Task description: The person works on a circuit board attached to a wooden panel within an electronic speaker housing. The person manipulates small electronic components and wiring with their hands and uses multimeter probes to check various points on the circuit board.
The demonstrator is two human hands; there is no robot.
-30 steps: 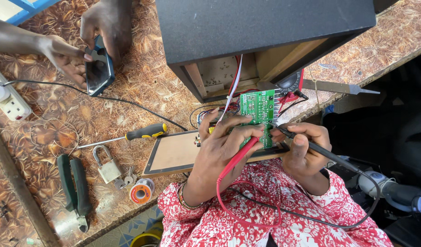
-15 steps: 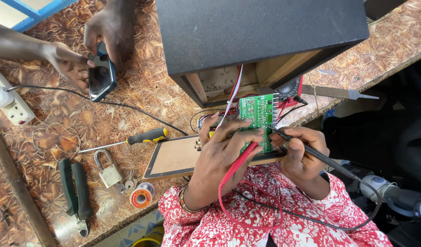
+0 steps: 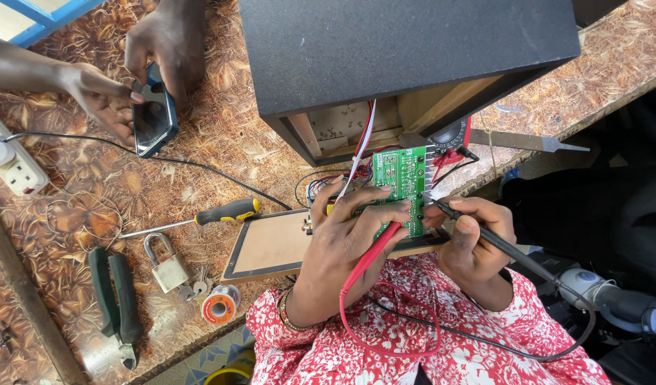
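Now we pinch the green board (image 3: 405,187) upright with our left hand (image 3: 346,235), red probe (image 3: 374,249) under its fingers, while our right hand (image 3: 470,242), fingers pinching the black probe (image 3: 485,235), meets its right edge

One screen shows — a dark, blank phone screen (image 3: 151,117) in a blue case, rectangular, tilted above the desk (image 3: 221,153) at upper left, gripped between another person's two hands. No packages, labels or signs can be made out.
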